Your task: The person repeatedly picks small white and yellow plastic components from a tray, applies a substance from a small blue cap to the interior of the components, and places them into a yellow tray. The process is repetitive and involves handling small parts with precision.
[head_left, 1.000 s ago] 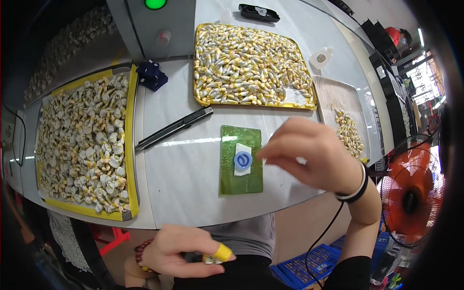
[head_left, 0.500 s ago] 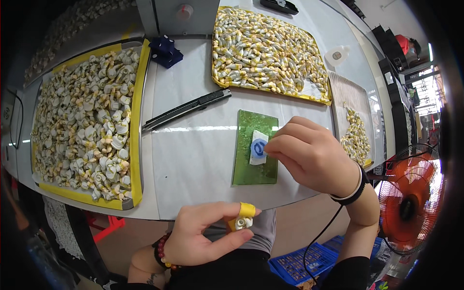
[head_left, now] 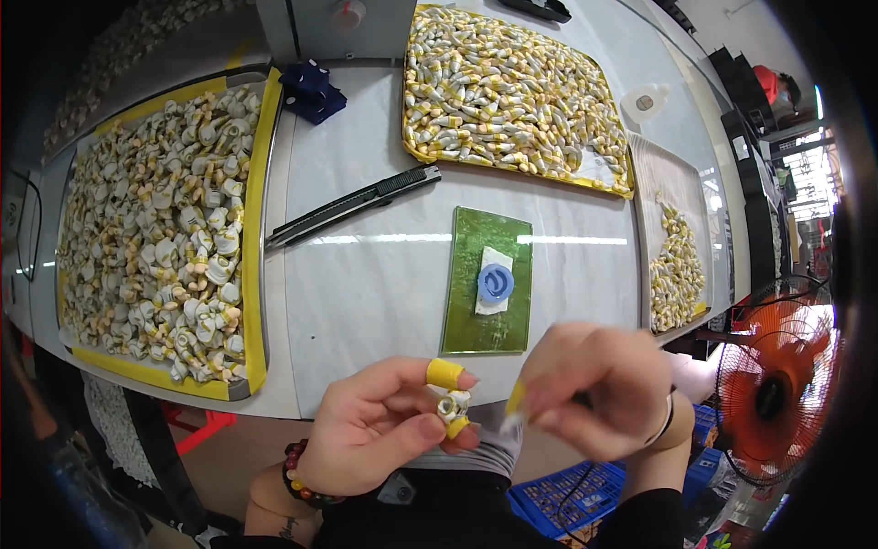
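Note:
My left hand, with yellow tape round a fingertip, pinches a small white part that has a round hole in its top and yellow on its lower side. To its right, my right hand is smeared by motion; its closed fingertips hold a small yellow-and-white piece, partly hidden. Beyond my hands a green glass plate lies on the table. On it sits a white pad with a round blue cup on top.
On the left stands a yellow-edged tray of white parts. A second tray of white-and-yellow cone-like pieces lies at the back, a third tray at right. A black utility knife, dark blue cloth and orange fan are nearby.
My right hand has drawn back from the blue cup toward my body, beside my left hand. The left hand has lifted and turned its white part slightly.

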The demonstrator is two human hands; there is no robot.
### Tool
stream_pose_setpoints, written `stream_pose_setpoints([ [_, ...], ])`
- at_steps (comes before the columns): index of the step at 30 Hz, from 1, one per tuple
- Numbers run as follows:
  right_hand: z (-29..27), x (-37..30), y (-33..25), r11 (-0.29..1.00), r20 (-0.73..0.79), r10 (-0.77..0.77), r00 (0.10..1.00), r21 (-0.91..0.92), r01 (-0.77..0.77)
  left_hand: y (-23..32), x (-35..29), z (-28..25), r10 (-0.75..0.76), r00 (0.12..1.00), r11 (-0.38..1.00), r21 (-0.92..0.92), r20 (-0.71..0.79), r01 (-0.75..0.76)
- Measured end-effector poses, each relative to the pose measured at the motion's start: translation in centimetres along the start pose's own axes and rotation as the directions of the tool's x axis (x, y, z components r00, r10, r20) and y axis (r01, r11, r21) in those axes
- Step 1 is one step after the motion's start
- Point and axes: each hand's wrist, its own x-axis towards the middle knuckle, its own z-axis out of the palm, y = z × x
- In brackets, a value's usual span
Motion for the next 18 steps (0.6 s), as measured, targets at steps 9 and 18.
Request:
stream_pose_setpoints([
  [9, 2.3, -2.1, 1.2, 0.926, -0.102, 0.030, 0.994, 0.378, 0.010, -1.0, 0.6, 0.7, 0.188, 0.981, 0.933, 0.301, 0.050, -0.195],
  [18, 0.1, -0.9, 0.3, 0.921, -0.079, -0.331, 0.940, -0.245, 0.304, -0.5, 0.6, 0.9, -0.298, 0.938, 0.890, -0.303, 0.178, 0.341],
])
